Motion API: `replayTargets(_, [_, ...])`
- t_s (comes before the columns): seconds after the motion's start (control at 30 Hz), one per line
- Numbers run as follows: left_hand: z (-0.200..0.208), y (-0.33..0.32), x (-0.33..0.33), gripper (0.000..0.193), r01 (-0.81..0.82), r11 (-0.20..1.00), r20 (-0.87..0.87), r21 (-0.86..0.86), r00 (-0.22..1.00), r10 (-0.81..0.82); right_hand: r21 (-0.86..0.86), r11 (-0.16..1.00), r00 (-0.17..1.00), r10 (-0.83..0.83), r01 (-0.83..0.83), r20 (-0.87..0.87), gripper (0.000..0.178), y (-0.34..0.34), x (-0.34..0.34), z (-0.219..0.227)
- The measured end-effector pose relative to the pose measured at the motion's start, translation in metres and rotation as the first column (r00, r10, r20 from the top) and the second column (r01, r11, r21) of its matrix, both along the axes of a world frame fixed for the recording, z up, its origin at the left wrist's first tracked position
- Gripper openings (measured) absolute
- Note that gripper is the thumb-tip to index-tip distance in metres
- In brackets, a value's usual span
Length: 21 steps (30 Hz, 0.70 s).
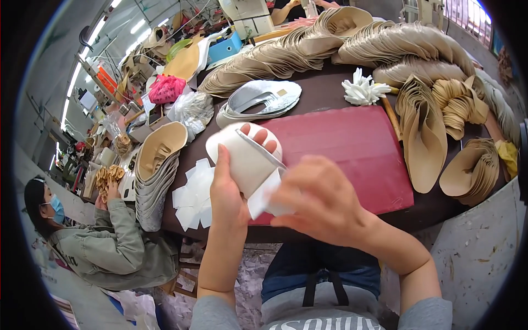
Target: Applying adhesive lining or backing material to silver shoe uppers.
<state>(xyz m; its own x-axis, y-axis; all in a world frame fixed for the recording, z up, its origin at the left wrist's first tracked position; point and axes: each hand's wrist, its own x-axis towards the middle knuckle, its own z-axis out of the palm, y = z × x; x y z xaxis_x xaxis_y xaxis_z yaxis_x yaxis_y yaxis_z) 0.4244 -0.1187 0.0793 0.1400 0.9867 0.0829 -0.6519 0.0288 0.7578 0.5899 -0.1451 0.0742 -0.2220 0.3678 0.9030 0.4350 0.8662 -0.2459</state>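
Observation:
My left hand (229,201) is closed around a cream, rounded fabric shoe upper (240,160), held up over the near edge of the table. Its thumb lies along the near side, and several fingertips show through the opening with the grey edge. A small white rectangular piece (263,193) lies against the lower end of the upper. My right hand (327,201) is at that end, its fingers smeared by motion, so its grip is unclear. Left of my left hand, a pile of white pieces (193,197) rests on the table.
A dark red mat (352,154) lies on the brown table. Long stacks of tan uppers (275,55) line the far side, and more tan stacks (421,135) stand right. A silvery white stack (261,99) and a white bundle (363,88) lie beyond. A person (104,236) sits left.

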Motion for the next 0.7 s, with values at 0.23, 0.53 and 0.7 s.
replayTargets(0.23, [-0.011,-0.013,0.011,0.054,-0.078,0.989,-0.122,0.122,0.988,0.093,-0.684,0.619,0.881,0.029,-0.386,-0.472,0.034,-0.002,-0.005,-0.009])
replayTargets(0.53, [-0.024,-0.023,0.017,0.057,-0.228,0.928,-0.232,0.294,0.925,0.301,-0.68,0.67,0.922,0.016,-0.297,-0.387,0.011,0.002,-0.003,-0.026])
replayTargets(0.7, [-0.028,-0.025,-0.125,0.043,0.309,0.855,-0.693,0.416,0.716,0.078,-0.718,0.673,0.97,-0.001,-0.178,-0.242,0.008,0.006,0.006,-0.028])
